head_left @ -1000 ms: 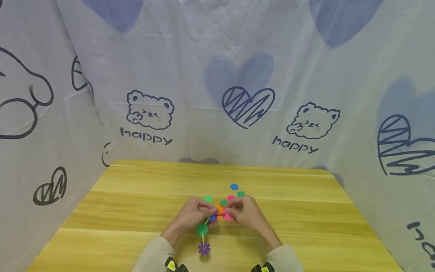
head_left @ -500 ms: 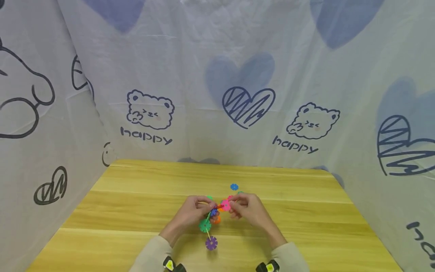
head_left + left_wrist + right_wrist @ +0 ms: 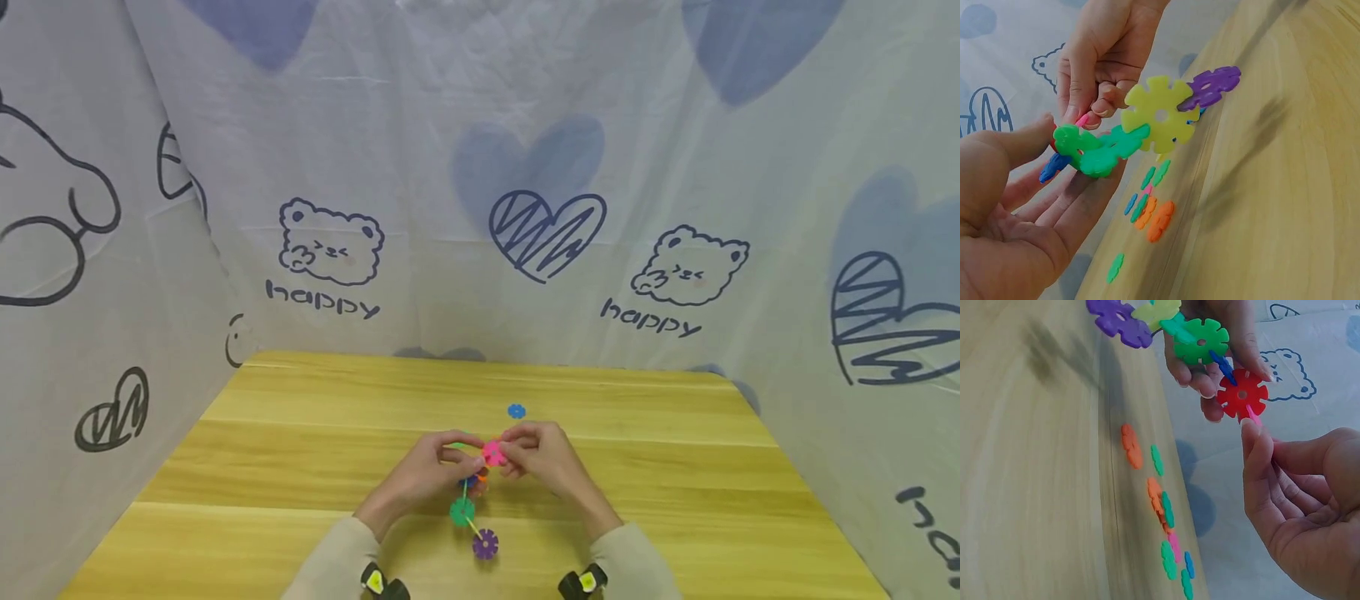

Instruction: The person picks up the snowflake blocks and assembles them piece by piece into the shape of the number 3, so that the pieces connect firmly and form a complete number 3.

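My left hand [image 3: 429, 471] holds a chain of slotted plastic snowflake discs between thumb and fingers. From its hanging end the chain runs through a purple disc [image 3: 485, 544], a yellow disc [image 3: 1160, 114], green discs [image 3: 1201, 341], a blue disc [image 3: 1222, 367] and a red disc [image 3: 1242, 394]. The left thumb lies against the red disc. My right hand [image 3: 551, 467] pinches a pink disc [image 3: 493, 453] between thumb and forefinger. Its edge meets the lower edge of the red disc in the right wrist view; how deep it sits in the slot I cannot tell.
Several loose discs lie on the wooden table beyond the hands, among them an orange disc [image 3: 1131, 446], a green disc [image 3: 1115, 268] and a blue disc [image 3: 517, 412]. A printed cloth [image 3: 420, 317] encloses the table's back and sides.
The chain's hanging purple end has swung to the right. The pink disc has risen and shifted slightly left in my right hand, and now shows its face close to the left fingertips.
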`<state>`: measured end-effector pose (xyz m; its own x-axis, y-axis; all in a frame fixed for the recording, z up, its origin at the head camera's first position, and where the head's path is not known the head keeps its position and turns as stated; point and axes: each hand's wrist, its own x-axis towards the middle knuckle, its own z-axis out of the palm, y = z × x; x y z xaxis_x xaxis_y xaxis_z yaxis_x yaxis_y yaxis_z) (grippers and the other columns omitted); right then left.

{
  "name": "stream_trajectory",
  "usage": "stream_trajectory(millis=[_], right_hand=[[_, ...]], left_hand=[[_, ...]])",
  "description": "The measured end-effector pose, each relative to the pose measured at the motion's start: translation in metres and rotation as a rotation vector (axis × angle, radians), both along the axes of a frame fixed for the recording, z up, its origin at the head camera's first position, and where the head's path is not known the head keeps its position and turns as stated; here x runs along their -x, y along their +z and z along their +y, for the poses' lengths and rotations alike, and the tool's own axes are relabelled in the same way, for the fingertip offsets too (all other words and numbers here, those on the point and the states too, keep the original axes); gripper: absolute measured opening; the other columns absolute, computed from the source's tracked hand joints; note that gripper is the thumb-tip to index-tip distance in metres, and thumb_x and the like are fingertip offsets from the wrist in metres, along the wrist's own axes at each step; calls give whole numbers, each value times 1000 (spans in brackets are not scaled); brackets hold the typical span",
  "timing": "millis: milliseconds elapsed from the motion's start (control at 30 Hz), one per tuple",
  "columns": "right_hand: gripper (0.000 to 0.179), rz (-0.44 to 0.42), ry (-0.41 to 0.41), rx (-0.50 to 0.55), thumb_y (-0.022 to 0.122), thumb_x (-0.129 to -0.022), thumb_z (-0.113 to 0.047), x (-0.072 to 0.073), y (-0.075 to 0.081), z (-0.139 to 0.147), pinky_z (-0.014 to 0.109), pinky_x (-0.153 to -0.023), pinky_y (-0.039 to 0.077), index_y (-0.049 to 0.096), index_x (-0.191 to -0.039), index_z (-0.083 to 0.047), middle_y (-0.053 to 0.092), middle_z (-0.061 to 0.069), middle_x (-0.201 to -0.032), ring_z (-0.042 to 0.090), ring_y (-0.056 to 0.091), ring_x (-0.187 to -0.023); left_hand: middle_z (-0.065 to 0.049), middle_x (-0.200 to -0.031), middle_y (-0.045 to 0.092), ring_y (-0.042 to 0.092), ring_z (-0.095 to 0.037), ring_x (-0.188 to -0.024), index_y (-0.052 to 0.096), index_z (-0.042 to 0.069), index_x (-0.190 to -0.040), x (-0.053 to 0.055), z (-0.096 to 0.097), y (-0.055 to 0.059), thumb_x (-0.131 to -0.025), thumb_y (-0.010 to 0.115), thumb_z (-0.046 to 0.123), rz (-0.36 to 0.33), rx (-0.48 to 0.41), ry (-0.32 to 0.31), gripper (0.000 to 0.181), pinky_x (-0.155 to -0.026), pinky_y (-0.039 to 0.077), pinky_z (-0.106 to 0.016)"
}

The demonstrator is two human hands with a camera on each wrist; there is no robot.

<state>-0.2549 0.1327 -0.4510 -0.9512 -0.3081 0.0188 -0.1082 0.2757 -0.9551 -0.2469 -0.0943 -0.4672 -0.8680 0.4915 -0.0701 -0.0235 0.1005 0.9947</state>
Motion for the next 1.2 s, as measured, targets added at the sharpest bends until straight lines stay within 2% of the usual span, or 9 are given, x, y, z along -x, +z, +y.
stream_trajectory(millis=[267,467,600,733,800,1000,1200], right_hand=[[20,5,5,-9,66,-100,-7,2,-3,-2,46,-70,65,67,-111,10,77,22,-86,15,73,-68],[25,16,11,-31,62,-103,-11,6,-7,4,42,-68,65,66,-115,11,75,24,-88,18,73,-69],[19,56,60,-161,64,-101,-7,8,-12,6,33,-65,62,69,-110,9,74,20,-89,21,72,-71],[13,153,115,-367,71,-96,-10,9,-21,0,24,-66,56,75,-104,0,73,8,-92,16,67,-77],[11,199,132,-432,74,-94,-11,10,-25,-5,23,-67,54,76,-101,-3,73,5,-92,14,65,-79],[17,266,195,-496,77,-90,-13,10,-32,-20,27,-73,55,76,-103,-2,74,9,-95,16,65,-85],[26,326,198,-575,83,-87,-21,11,-36,-29,28,-78,54,76,-106,-5,74,9,-102,18,65,-92]], left_hand=[[-27,-117,74,77,-23,-92,56,8,-144,2,-3,1,-101,67,21,4,0,-48,46,-86,63,-38],[-30,-121,71,78,-25,-95,55,5,-145,4,-12,-1,-103,64,17,-3,-21,-43,45,-90,63,-44],[-32,-121,71,78,-25,-94,54,3,-146,5,-21,-2,-103,64,16,-2,-25,-31,46,-90,63,-43],[-31,-120,71,77,-28,-96,52,1,-147,6,-30,-3,-102,66,17,-7,-27,-13,50,-89,63,-41],[-32,-120,71,77,-29,-95,50,0,-148,6,-33,-4,-101,66,17,-15,-34,-6,52,-89,63,-42],[-32,-119,71,77,-24,-91,50,0,-149,6,-41,-5,-101,66,15,-13,-27,2,52,-87,64,-39],[-30,-113,73,76,-25,-93,48,0,-150,5,-46,-3,-102,65,15,-24,-23,-4,53,-88,63,-44]])
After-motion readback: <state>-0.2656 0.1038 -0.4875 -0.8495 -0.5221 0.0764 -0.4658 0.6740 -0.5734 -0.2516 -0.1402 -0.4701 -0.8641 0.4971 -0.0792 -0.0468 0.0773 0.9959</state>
